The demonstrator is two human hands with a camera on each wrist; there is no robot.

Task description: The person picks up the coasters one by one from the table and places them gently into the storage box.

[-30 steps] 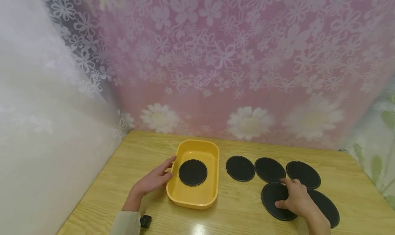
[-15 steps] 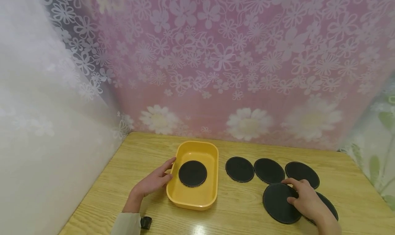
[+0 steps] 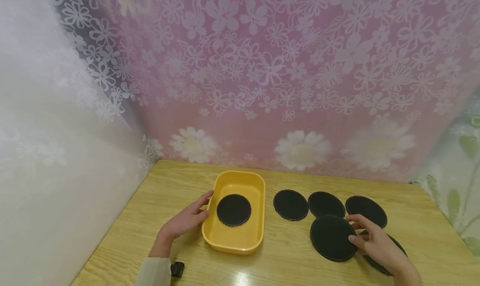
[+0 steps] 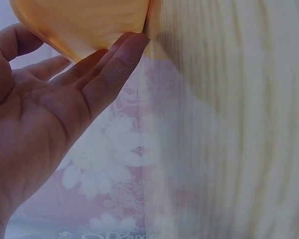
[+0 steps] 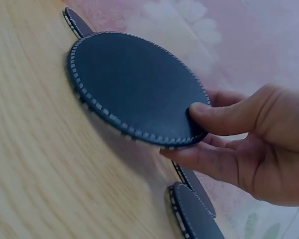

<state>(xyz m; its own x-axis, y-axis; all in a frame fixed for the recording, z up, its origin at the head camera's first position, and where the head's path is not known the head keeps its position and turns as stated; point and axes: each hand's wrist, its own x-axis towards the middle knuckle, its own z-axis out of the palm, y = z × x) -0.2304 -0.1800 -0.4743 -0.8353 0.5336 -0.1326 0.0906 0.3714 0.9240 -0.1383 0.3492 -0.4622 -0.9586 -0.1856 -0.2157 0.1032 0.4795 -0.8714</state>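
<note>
A round black coaster with pale edge stitching [image 5: 134,84] is pinched at its right edge by my right hand [image 3: 375,240]. In the right wrist view the thumb lies on top, fingers are underneath, and the coaster is raised and tilted off the table. My left hand [image 3: 187,219] touches the left outer wall of a yellow rectangular tray [image 3: 255,232] with its fingers extended; the left wrist view has these fingers [image 4: 114,64] against the tray. Another black coaster [image 3: 234,210] lies flat inside the tray.
Beyond the held coaster lie several more: one nearest the tray [image 3: 290,204], a middle one [image 3: 325,203], a far right one [image 3: 366,211]. One more [image 3: 378,265] is partly under my right hand. A small black object [image 3: 177,269] is by the left sleeve. A floral curtain [image 3: 240,90] hangs behind the wooden table [image 3: 168,181].
My right hand has lifted a coaster from the table and shifted it slightly left and toward the back. The left hand and tray stay put.
</note>
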